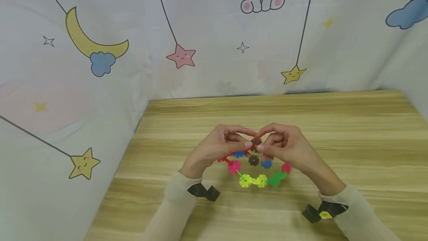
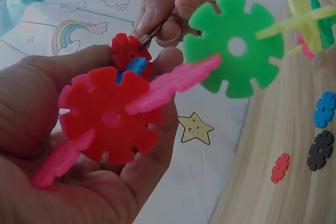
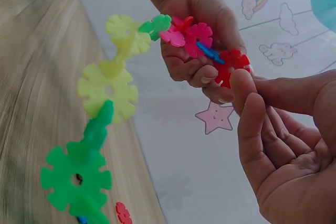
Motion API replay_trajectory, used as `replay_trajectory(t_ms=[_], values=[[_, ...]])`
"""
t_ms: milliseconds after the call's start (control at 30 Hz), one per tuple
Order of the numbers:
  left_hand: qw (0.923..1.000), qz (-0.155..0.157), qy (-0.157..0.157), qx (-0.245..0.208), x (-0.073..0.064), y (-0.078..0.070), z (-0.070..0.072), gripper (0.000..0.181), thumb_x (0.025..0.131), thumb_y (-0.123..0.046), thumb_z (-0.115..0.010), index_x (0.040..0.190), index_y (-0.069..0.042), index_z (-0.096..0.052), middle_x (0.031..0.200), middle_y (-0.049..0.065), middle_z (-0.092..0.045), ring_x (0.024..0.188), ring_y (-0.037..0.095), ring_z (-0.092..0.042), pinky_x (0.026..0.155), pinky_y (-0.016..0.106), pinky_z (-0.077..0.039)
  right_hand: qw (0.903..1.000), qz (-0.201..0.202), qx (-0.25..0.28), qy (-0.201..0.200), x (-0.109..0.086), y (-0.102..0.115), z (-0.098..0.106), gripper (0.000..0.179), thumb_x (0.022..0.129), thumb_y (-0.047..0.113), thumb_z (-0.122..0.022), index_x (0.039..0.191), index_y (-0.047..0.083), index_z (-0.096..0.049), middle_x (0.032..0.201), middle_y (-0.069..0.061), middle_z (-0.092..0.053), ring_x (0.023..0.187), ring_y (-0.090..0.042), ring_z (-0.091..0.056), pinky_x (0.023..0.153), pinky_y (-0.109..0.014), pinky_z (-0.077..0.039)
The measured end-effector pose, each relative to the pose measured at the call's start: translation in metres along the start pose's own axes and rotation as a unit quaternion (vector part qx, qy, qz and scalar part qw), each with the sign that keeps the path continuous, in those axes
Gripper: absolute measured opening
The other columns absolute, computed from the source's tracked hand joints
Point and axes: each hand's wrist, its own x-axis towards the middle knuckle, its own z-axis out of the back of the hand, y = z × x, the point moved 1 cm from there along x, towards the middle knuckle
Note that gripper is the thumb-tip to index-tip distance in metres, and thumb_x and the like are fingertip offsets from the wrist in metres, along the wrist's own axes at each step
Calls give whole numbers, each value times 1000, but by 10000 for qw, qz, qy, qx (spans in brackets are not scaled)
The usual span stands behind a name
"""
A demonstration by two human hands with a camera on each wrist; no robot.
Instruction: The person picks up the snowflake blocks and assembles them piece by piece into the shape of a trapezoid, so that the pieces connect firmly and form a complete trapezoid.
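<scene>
A chain of slotted plastic snowflake discs hangs in a loop below both hands, with yellow discs [image 1: 245,180], green discs [image 3: 76,177] and pink discs [image 1: 234,166]. My left hand [image 1: 222,142] grips one end of it, thumb and fingers around a red disc [image 2: 126,48] and the blue disc [image 2: 134,69] slotted into it. Thumb and forefinger of my right hand [image 1: 284,142] pinch a dark disc [image 1: 256,143] right at that red disc. Both hands' fingertips nearly meet there. In the right wrist view, my right fingers mostly hide the dark disc.
On the wooden table [image 1: 334,122] below the hands lie a loose black disc [image 2: 320,150], a blue disc [image 2: 325,109] and a red disc [image 2: 280,168]. A printed cloth [image 1: 214,73] hangs behind the table and along its left side.
</scene>
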Motion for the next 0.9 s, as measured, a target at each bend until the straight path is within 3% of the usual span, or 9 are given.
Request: replay_trajectory(t_ms=[167,267,333,400,500,600,700,800,900], values=[[9999,67,-13,120,-1,0,3,33,100,-19,-76,133,-17,-75,101,12,-84,88,20,-81,66,26,-51,9997,87,-60,201,2,-1,2,24,104,9,-71,126,2,-64,80,-8,-79,67,-23,-75,67,-40,-65],[10000,59,14,-12,-2,-1,6,34,100,-16,-76,134,-12,-73,99,12,-84,85,21,-82,70,26,-57,9996,232,-145,10,5,-10,9,21,109,11,-63,126,-2,-64,84,-17,-78,70,-27,-77,67,-39,-65],[9998,36,65,-170,-3,-1,9,35,100,-13,-75,135,-8,-72,96,10,-84,83,22,-82,78,28,-62,9993,124,-327,-164,7,-23,15,21,110,11,-61,123,-4,-65,89,-23,-76,75,-28,-79,70,-37,-66],[9993,32,157,-343,-3,-1,11,35,101,-9,-73,136,-4,-71,95,8,-84,82,26,-82,90,33,-65,9968,-134,-754,-243,8,-38,20,19,108,12,-64,121,-2,-68,93,-21,-76,79,-22,-78,75,-31,-64],[9988,20,291,-399,-4,-1,13,33,102,-6,-72,135,-4,-71,92,5,-84,83,31,-82,95,36,-65,9874,-466,-1509,10,5,-60,23,19,101,12,-75,118,3,-73,103,-12,-78,88,-14,-72,80,-25,-61],[9985,14,387,-384,-4,-1,15,32,102,-5,-71,134,-4,-71,91,5,-83,84,32,-82,95,34,-65,9764,-476,-2087,289,1,-76,22,24,95,15,-83,117,9,-75,109,-5,-78,93,-12,-68,81,-24,-58],[9984,28,411,-392,-4,-1,15,33,102,-4,-70,135,-2,-70,93,11,-83,82,29,-82,94,33,-65,9686,-392,-2428,370,0,-83,17,30,91,18,-87,118,13,-75,112,-1,-78,98,-14,-70,86,-26,-59],[9986,63,370,-366,-4,-1,15,32,102,-4,-71,134,-1,-71,99,26,-80,80,25,-81,92,33,-65,9635,-258,-2641,352,1,-86,12,32,89,18,-89,117,14,-75,113,1,-79,103,-14,-74,92,-28,-60],[9989,64,337,-311,-4,0,15,31,102,-5,-71,133,-1,-72,104,35,-77,78,22,-81,92,34,-65,9606,-121,-2760,303,1,-85,9,32,88,15,-90,117,13,-76,108,2,-79,99,-13,-73,89,-29,-60]])
